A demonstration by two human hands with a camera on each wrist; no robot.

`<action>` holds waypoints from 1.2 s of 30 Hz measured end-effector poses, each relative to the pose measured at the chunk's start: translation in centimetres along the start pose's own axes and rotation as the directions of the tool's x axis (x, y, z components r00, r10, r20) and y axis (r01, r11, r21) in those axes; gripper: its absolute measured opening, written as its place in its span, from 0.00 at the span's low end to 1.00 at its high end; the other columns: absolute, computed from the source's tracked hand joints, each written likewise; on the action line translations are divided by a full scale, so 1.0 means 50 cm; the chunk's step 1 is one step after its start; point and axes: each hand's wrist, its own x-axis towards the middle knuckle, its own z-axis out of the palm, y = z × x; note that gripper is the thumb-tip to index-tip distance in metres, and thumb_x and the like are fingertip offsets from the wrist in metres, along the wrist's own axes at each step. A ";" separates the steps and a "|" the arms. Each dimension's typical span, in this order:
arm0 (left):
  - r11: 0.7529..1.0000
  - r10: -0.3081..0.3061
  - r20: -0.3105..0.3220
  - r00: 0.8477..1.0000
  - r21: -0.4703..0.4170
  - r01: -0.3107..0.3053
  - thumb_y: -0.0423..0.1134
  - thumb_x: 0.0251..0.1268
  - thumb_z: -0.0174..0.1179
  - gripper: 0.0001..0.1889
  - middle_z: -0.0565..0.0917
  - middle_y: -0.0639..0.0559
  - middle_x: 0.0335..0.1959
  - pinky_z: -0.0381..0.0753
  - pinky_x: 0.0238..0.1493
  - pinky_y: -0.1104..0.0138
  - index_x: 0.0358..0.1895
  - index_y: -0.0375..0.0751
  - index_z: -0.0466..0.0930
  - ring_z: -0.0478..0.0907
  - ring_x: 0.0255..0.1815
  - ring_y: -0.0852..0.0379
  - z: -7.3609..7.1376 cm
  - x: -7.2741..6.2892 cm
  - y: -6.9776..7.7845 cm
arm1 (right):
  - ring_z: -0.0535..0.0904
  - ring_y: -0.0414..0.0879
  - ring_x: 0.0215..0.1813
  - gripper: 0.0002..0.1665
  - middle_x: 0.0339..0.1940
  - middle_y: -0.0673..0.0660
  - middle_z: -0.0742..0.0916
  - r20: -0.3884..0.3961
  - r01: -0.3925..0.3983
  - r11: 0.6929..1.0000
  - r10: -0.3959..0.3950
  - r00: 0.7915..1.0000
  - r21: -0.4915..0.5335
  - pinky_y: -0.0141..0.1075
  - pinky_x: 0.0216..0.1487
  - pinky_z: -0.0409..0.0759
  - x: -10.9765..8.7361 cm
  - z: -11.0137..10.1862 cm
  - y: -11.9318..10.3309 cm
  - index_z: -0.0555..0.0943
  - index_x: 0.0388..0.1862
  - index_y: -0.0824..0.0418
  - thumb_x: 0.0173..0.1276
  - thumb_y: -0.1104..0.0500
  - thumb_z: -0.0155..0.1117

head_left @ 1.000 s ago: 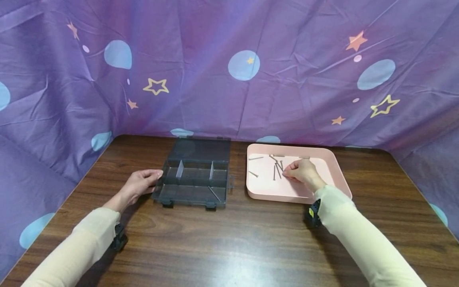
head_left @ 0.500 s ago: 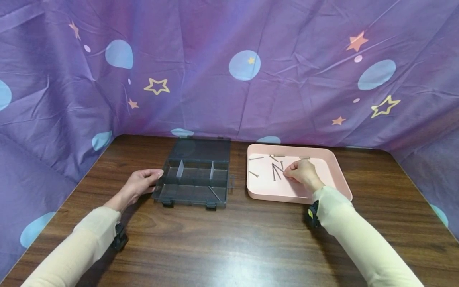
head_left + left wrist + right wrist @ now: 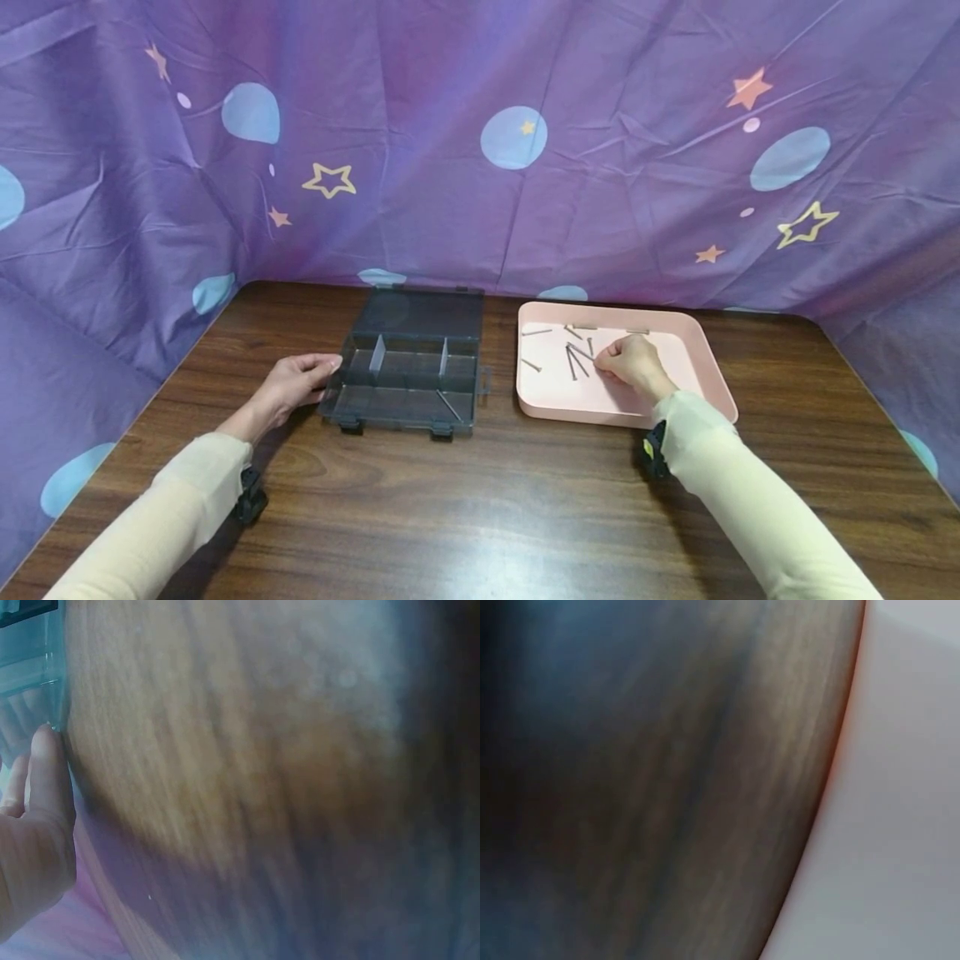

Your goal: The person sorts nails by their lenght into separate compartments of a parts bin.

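Note:
My left hand (image 3: 288,387) grips the left edge of a dark see-through organizer box (image 3: 405,411), which lies with its lid folded back. In the left wrist view, its thumb meets the corner of the box wall (image 3: 34,671). One long thin screw (image 3: 449,405) lies in the front compartment. Over a pink tray (image 3: 570,412), my right hand (image 3: 633,367) pinches the end of a thin screw (image 3: 582,353) between thumb and fingers. That screw slants across others, such as one screw (image 3: 572,364) beside it. Curled fingers hide part of the tray floor.
Several more screws (image 3: 531,365) lie scattered across the tray. White dividers (image 3: 377,353) split the rear row of the box. The wooden table (image 3: 450,517) runs back to a purple patterned cloth (image 3: 420,167). The right wrist view shows blurred table and tray wall (image 3: 885,802).
Beside my right fingertips, the pinched screw and those it crosses have shifted slightly leftward and fanned out. My right hand stays almost in place, and my left hand has kept still on the box.

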 end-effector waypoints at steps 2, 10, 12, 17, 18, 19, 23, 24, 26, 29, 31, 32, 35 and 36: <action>1.000 0.002 0.000 1.000 -0.009 -0.002 0.45 0.71 0.52 0.28 0.75 0.44 0.58 0.79 0.39 0.76 0.64 0.25 0.65 0.74 0.37 0.77 0.000 0.000 -0.001 | 0.67 0.38 0.21 0.07 0.10 0.44 0.74 0.004 0.004 1.000 -0.004 1.000 0.024 0.28 0.24 0.65 0.000 0.000 0.001 0.79 0.19 0.65 0.56 0.65 0.63; 0.999 0.005 -0.009 1.000 -0.036 -0.006 0.43 0.70 0.53 0.27 0.80 0.60 0.43 0.79 0.36 0.76 0.63 0.23 0.65 0.74 0.35 0.76 -0.001 0.001 -0.004 | 0.66 0.36 0.20 0.08 0.11 0.45 0.74 0.030 -0.015 0.995 0.012 0.999 0.099 0.27 0.21 0.64 0.002 0.001 0.006 0.79 0.21 0.65 0.59 0.65 0.63; 1.000 0.002 -0.011 1.000 -0.031 -0.002 0.43 0.70 0.53 0.27 0.80 0.61 0.42 0.79 0.36 0.76 0.63 0.23 0.65 0.74 0.35 0.76 -0.001 0.001 -0.004 | 0.66 0.36 0.19 0.08 0.11 0.45 0.74 0.038 -0.021 0.993 0.017 0.999 0.115 0.27 0.20 0.64 0.002 0.001 0.006 0.78 0.22 0.66 0.60 0.65 0.63; 1.000 -0.003 -0.008 1.000 -0.013 0.003 0.44 0.70 0.52 0.28 0.80 0.57 0.45 0.79 0.36 0.76 0.63 0.24 0.65 0.74 0.36 0.75 -0.001 -0.001 0.000 | 0.66 0.35 0.19 0.07 0.12 0.44 0.75 0.051 -0.042 0.986 0.034 0.998 0.161 0.27 0.20 0.66 -0.001 -0.002 0.004 0.79 0.23 0.66 0.60 0.66 0.62; 1.000 -0.004 -0.008 1.000 -0.010 0.004 0.44 0.70 0.52 0.28 0.79 0.56 0.47 0.79 0.37 0.76 0.64 0.25 0.65 0.74 0.36 0.75 -0.001 -0.001 0.001 | 0.67 0.35 0.20 0.07 0.13 0.44 0.75 0.055 -0.045 0.985 0.036 0.998 0.168 0.27 0.20 0.66 -0.001 -0.003 0.003 0.79 0.23 0.66 0.60 0.66 0.62; 1.000 -0.005 -0.006 1.000 -0.009 0.005 0.44 0.71 0.52 0.28 0.79 0.56 0.47 0.79 0.37 0.76 0.64 0.25 0.65 0.74 0.36 0.75 -0.001 -0.001 0.001 | 0.67 0.35 0.20 0.07 0.13 0.44 0.75 0.060 -0.047 0.984 0.037 0.997 0.174 0.27 0.20 0.67 -0.002 -0.004 0.003 0.79 0.24 0.66 0.61 0.65 0.62; 1.000 -0.008 -0.006 1.000 -0.012 0.008 0.44 0.71 0.52 0.28 0.79 0.56 0.47 0.79 0.37 0.76 0.64 0.25 0.64 0.74 0.36 0.75 -0.002 -0.001 0.001 | 0.68 0.35 0.20 0.07 0.13 0.44 0.75 0.077 -0.048 0.982 0.034 0.996 0.184 0.27 0.21 0.68 -0.003 -0.006 0.001 0.79 0.25 0.66 0.61 0.65 0.62; 1.000 -0.008 -0.007 1.000 -0.014 0.008 0.44 0.71 0.52 0.28 0.79 0.56 0.47 0.79 0.37 0.76 0.64 0.25 0.65 0.74 0.36 0.75 -0.002 -0.001 0.001 | 0.68 0.35 0.20 0.07 0.13 0.44 0.75 0.081 -0.048 0.981 0.033 0.996 0.188 0.27 0.21 0.68 -0.003 -0.006 0.002 0.79 0.25 0.66 0.62 0.65 0.62; 1.000 -0.007 -0.008 1.000 -0.019 0.007 0.44 0.70 0.52 0.28 0.79 0.56 0.47 0.79 0.37 0.76 0.64 0.25 0.64 0.74 0.36 0.74 -0.002 -0.001 0.000 | 0.68 0.35 0.20 0.07 0.13 0.44 0.75 0.084 -0.045 0.980 0.029 0.996 0.194 0.26 0.21 0.68 -0.002 -0.007 0.002 0.79 0.25 0.66 0.62 0.65 0.62; 1.000 -0.006 -0.007 1.000 -0.022 0.006 0.44 0.71 0.52 0.28 0.79 0.55 0.47 0.79 0.37 0.76 0.64 0.25 0.64 0.74 0.36 0.74 -0.001 -0.001 0.000 | 0.68 0.34 0.20 0.07 0.13 0.43 0.75 0.089 -0.041 0.978 0.023 0.996 0.204 0.26 0.21 0.68 -0.001 -0.008 0.005 0.80 0.25 0.66 0.62 0.65 0.62; 1.000 -0.007 -0.006 1.000 -0.023 0.007 0.44 0.71 0.52 0.28 0.78 0.55 0.47 0.79 0.37 0.76 0.64 0.25 0.64 0.74 0.36 0.75 -0.001 -0.001 -0.001 | 0.68 0.34 0.20 0.07 0.13 0.43 0.75 0.095 -0.038 0.977 0.019 0.995 0.211 0.26 0.21 0.68 -0.001 -0.009 0.006 0.80 0.25 0.66 0.62 0.65 0.62; 1.000 -0.007 -0.005 1.000 -0.022 0.007 0.44 0.71 0.52 0.28 0.78 0.55 0.48 0.79 0.37 0.76 0.64 0.25 0.64 0.74 0.36 0.75 -0.002 -0.001 -0.001 | 0.68 0.34 0.20 0.07 0.13 0.43 0.75 0.100 -0.039 0.976 0.018 0.995 0.214 0.26 0.21 0.68 -0.001 -0.009 0.006 0.80 0.25 0.66 0.63 0.65 0.61; 1.000 -0.005 -0.004 1.000 -0.018 0.005 0.44 0.71 0.52 0.28 0.79 0.55 0.48 0.79 0.37 0.76 0.64 0.25 0.64 0.74 0.36 0.75 -0.002 -0.001 0.000 | 0.68 0.34 0.20 0.07 0.14 0.43 0.75 0.111 -0.047 0.974 0.023 0.994 0.222 0.26 0.22 0.68 -0.001 -0.010 0.006 0.80 0.26 0.66 0.63 0.65 0.61; 1.000 -0.004 -0.003 1.000 -0.018 0.004 0.45 0.70 0.52 0.28 0.79 0.55 0.48 0.79 0.37 0.76 0.64 0.25 0.64 0.74 0.37 0.75 -0.002 -0.001 0.001 | 0.68 0.34 0.20 0.07 0.14 0.43 0.75 0.119 -0.049 0.972 0.023 0.993 0.228 0.26 0.22 0.69 0.000 -0.011 0.007 0.80 0.26 0.66 0.63 0.65 0.61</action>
